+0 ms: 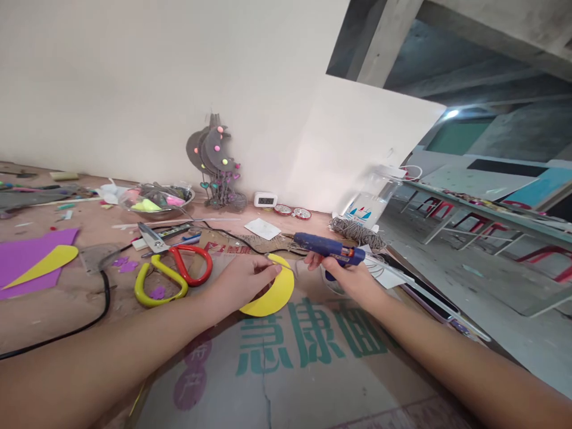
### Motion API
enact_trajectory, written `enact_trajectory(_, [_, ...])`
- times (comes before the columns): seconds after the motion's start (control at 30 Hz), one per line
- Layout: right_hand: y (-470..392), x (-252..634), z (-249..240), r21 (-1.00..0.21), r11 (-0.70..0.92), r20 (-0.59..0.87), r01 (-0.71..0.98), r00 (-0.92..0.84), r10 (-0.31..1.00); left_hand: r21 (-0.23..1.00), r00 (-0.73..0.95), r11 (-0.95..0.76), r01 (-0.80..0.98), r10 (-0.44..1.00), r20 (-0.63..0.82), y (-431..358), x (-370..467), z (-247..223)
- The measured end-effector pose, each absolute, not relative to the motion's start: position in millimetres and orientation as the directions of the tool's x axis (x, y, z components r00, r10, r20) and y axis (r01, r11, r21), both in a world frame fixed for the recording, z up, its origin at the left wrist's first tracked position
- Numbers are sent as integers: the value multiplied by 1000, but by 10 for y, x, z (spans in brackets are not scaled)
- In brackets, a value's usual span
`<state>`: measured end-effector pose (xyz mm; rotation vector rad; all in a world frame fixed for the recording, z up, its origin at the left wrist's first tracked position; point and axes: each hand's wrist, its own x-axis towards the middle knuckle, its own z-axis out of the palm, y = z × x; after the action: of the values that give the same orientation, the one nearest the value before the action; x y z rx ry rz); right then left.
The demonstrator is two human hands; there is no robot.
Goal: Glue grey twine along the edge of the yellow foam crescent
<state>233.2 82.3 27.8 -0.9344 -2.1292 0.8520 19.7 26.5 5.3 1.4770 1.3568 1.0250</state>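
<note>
My left hand (245, 279) pinches a yellow crescent-shaped cutout (282, 291) over the printed cardboard (210, 363). A thin grey cord seems to lie across the cutout's upper end, near my fingertips. My right hand (342, 275) is wrapped round a blue hot glue gun (328, 245), whose nozzle points left, above and to the right of the cutout and apart from it. A clear glue stick (393, 268) sticks out of the gun's back. Left of my left hand lie scissors (172, 268) with one red and one yellow handle.
A purple sheet (31, 259) with a yellow teardrop piece (49, 266) lies left. A black cable (106, 292) crosses the table. At the back are a bowl of bagged clay (156, 199), grey crescent ornaments (215, 155), a small clock (266, 199), grey cord (357, 231) and a plastic container (370, 199).
</note>
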Motion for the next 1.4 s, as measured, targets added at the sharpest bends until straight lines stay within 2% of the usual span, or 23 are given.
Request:
enact_trajectory(0.17, [685,2314,270,-738,530,263,417,-546,796,965,36,-50,258,998,42,302,201,0])
enact_trajectory(0.3, [615,2265,287,-728,553,270,406,-571,775,964,69,-17,264,998,-1,280,204,31])
enact_trajectory(0.67, [672,2310,195,-689,493,283,532,-429,858,905,63,-74,418,997,53,248,164,50])
enact_trajectory(0.8, [649,2288,199,-674,520,318,524,-429,845,880,83,-105,463,994,75,259,157,32])
enact_trajectory(1.03, [620,2264,232,-698,521,244,491,-521,818,855,100,-97,510,994,53,265,159,51])
enact_trajectory(1.4, [634,2259,227,-688,524,251,503,-512,821,798,124,-147,584,988,91,242,153,87])
